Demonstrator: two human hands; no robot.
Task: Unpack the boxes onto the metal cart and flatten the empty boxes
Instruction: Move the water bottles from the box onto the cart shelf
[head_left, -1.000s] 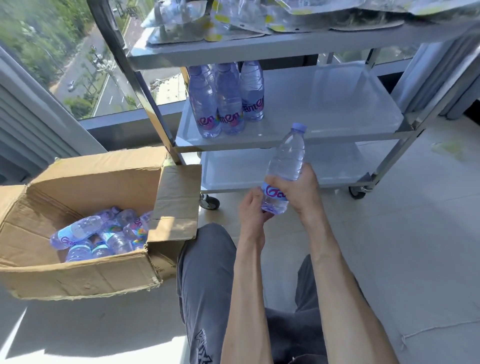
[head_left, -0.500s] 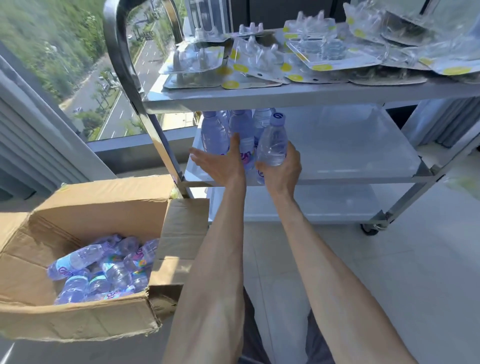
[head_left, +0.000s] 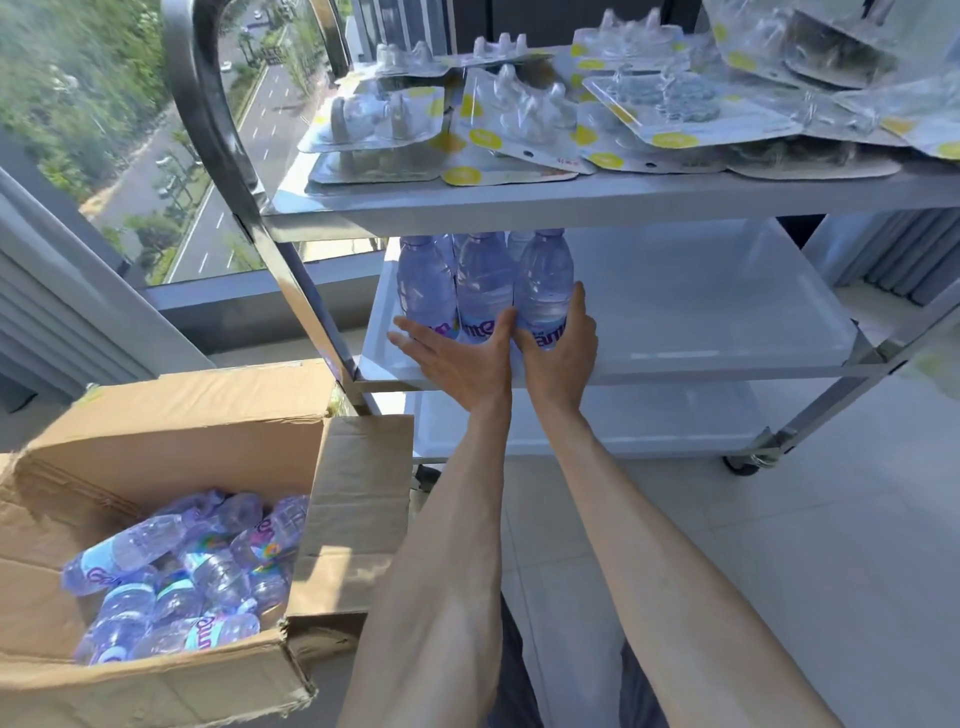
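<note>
1. Bottles (head_left: 483, 283) of water stand upright in a tight cluster at the left end of the metal cart's (head_left: 675, 200) middle shelf (head_left: 701, 306), right in front of both my hands.
2. My right hand (head_left: 561, 348) curls round the lower body of the rightmost bottle (head_left: 543, 280): the thumb lies across its label and a fingertip shows round its far side. That bottle stands on the shelf, touching its neighbour to the left.
3. My left hand (head_left: 457, 358) is spread flat with straight fingers, palm towards the bases of the two bottles left of my right hand; the fingertips reach the leftmost bottle's label and the thumb points up between the middle bottle and the one I grip.
4. My two hands sit just beside each other, nearly touching at the thumbs.
5. Above my hands, the top shelf (head_left: 597, 202) carries a loose pile of clear blister packs (head_left: 524, 124) on card backs with yellow dots.
6. Below my hands lies the bottom shelf (head_left: 649, 426); a caster (head_left: 743, 462) shows at its right corner.
7. Down to the left of my left arm, an open cardboard box (head_left: 171, 447) sits on the floor (head_left: 753, 545) with its flaps up, and more bottles (head_left: 192, 571) lie jumbled on their sides inside it.
8. Beyond the cart's handle bar (head_left: 208, 109), up and left of my hands, a window looks down on a road and trees.
</note>
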